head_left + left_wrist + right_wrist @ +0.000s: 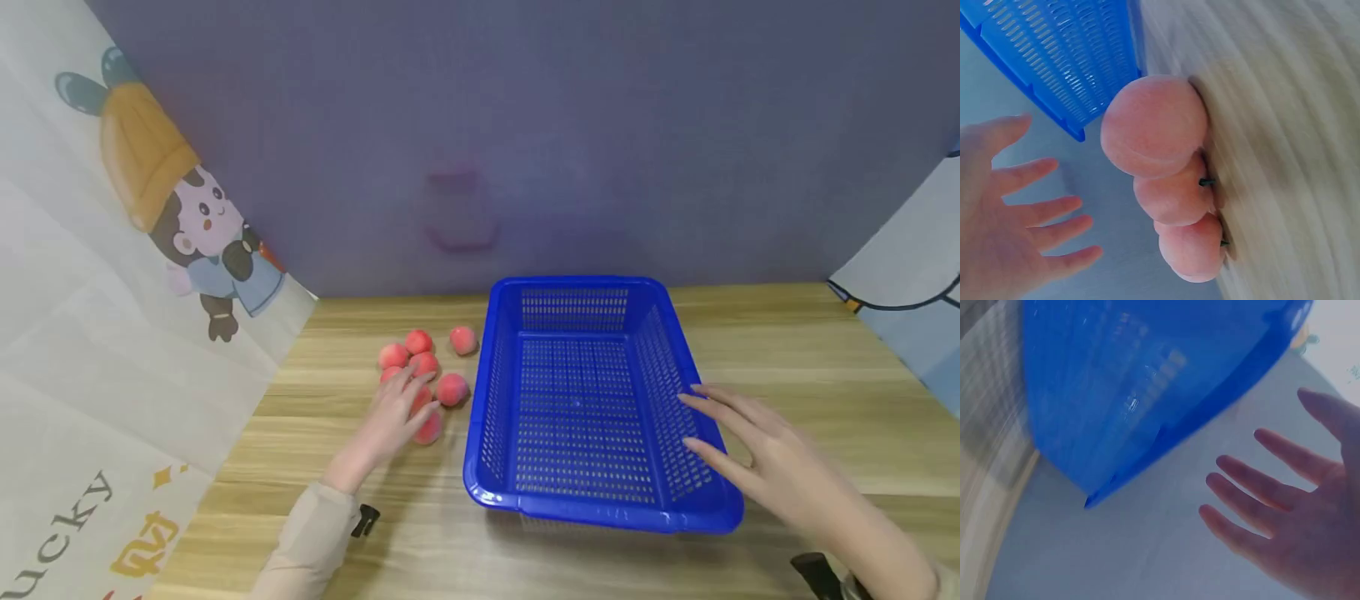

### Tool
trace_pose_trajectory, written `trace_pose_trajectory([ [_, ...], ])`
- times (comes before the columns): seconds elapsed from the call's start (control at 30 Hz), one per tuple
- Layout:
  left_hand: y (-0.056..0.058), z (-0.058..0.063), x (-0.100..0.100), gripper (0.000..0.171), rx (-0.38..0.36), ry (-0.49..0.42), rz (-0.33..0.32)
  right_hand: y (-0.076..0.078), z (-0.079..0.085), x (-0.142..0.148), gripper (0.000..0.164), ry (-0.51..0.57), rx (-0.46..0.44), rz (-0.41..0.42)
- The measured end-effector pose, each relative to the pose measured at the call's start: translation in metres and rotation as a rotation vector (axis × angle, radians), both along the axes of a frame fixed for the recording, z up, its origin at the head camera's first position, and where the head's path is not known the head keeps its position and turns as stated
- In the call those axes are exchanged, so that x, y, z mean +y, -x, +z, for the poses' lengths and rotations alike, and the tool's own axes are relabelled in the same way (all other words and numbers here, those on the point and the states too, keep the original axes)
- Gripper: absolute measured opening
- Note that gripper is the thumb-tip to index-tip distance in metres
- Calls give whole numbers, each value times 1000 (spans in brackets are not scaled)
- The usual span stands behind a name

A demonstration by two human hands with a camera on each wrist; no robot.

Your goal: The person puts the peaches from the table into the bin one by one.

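Note:
Several pinkish-red peaches lie grouped on the wooden table, left of a blue plastic basket. Short green stems show on two peaches in the left wrist view. My left hand hovers over the near part of the group, fingers spread and holding nothing, hiding some of the fruit. From the left wrist, a gap shows between that hand and the peaches. My right hand hangs by the basket's right rim with spread fingers. The right wrist view shows this hand apart from the basket wall.
A grey-blue panel stands behind the table. On the left hangs a white cloth printed with a cartoon figure and lettering. One peach sits off from the others, close to the basket's left side.

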State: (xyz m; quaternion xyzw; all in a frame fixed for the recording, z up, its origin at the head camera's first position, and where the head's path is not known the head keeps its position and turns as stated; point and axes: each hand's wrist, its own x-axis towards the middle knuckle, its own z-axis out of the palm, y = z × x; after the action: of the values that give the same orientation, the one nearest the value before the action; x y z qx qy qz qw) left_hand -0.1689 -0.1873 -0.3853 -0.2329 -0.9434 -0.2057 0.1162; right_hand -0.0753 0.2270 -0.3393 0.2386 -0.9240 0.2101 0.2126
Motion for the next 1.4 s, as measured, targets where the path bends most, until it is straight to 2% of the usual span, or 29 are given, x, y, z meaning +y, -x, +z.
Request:
trace_pose_trajectory([
  [0.1,0,-1,-3,42,47,9,-46,-6,-2,-8,53,-24,32,40],
  [0.27,-1,-3,-7,37,123,24,-104,-15,-10,-19,53,-74,17,85],
  [0.57,-6,-9,-12,37,96,36,-98,-23,-21,-26,50,-144,-46,126],
  [0.77,-5,-15,-9,36,88,27,-125,-24,-28,-27,42,-185,-107,173],
  [1.07,-2,-31,-9,33,165,37,-183,-21,-34,-25,29,-191,-156,268],
  [1.2,-2,-34,-9,32,170,54,-191,-21,-33,-26,28,-202,-216,272],
  [1.4,0,-35,-7,33,165,74,-198,-20,-31,-26,27,-208,-222,286],
])
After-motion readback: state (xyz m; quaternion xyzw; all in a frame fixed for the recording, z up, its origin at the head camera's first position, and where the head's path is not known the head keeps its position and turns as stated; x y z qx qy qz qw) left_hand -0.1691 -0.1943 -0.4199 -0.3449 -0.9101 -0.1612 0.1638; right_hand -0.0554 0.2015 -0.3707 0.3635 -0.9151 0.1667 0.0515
